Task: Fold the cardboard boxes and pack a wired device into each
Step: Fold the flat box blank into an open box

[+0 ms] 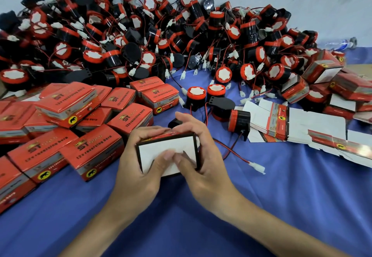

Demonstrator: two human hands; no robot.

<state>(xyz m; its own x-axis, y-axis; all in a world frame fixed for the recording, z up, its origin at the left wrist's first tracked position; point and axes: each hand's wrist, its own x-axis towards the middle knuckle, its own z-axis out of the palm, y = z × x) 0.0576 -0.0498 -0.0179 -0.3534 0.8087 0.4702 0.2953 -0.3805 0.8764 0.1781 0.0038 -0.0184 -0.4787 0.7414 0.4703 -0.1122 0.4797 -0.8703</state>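
A red cardboard box (159, 148) is held between both hands above the blue cloth, its white flap side facing me. My left hand (138, 166) grips its left side, thumb pressing on the white flap. My right hand (203, 162) grips the right side, thumb on the same flap and fingers curled over the top edge. A black-and-red wired device (239, 122) lies just to the right, its red-black wire and white plug (257, 167) trailing across the cloth. A stack of flat unfolded boxes (298, 123) lies at right.
A big heap of black-and-red wired devices (141, 35) fills the back of the table against the wall. Several closed red boxes (66, 123) crowd the left side. More boxes (326, 81) pile up at far right. Blue cloth (281, 206) covers the table.
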